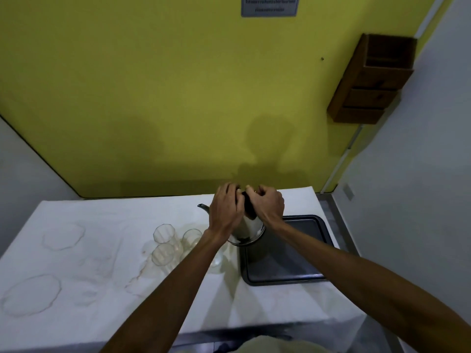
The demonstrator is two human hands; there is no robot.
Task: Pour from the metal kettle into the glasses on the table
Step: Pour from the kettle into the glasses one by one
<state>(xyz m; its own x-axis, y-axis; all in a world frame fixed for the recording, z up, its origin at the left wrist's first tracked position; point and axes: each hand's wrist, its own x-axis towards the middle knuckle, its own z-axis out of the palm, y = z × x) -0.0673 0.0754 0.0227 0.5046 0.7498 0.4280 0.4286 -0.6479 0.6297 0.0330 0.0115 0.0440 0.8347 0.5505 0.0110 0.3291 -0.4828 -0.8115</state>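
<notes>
Judging by the glasses, the pouring has hardly begun, if at all. The metal kettle [248, 229] sits just right of the frame's centre, at the left edge of the dark tray [300, 266], and seems to rest there, though its base is hidden. Both hands are gathered on the black handle [248, 203] at its top. The left hand [225, 208] is curled over the handle from the left and the right hand [270, 203] from the right, fingers [265, 193] closed around it; the exact grip under the knuckles is hidden. The spout [204, 207] points toward the left of the frame, roughly level, and no stream shows.

The clear glasses [164, 234] stand in a tight cluster just left of the kettle, at least three of them with rims visible, and one or two more partly hidden beneath the left forearm. They look empty, though clear glass on a white cloth makes any liquid hard to judge. So what remains seems to be the whole job: lift, tip the spout over each glass, and fill them one at a time.

Around this, the counter [102, 225] carries a white covering, with two faint clear plates [63, 236] toward the left of the frame, well apart from the glasses. A wooden wall box [374, 80] hangs at the upper right and a sign [269, 5] at the top; neither matters here. The real obstacle is crowding: the glasses touch or nearly touch, the left forearm passes directly over them, and a swing of the kettle could knock one.
</notes>
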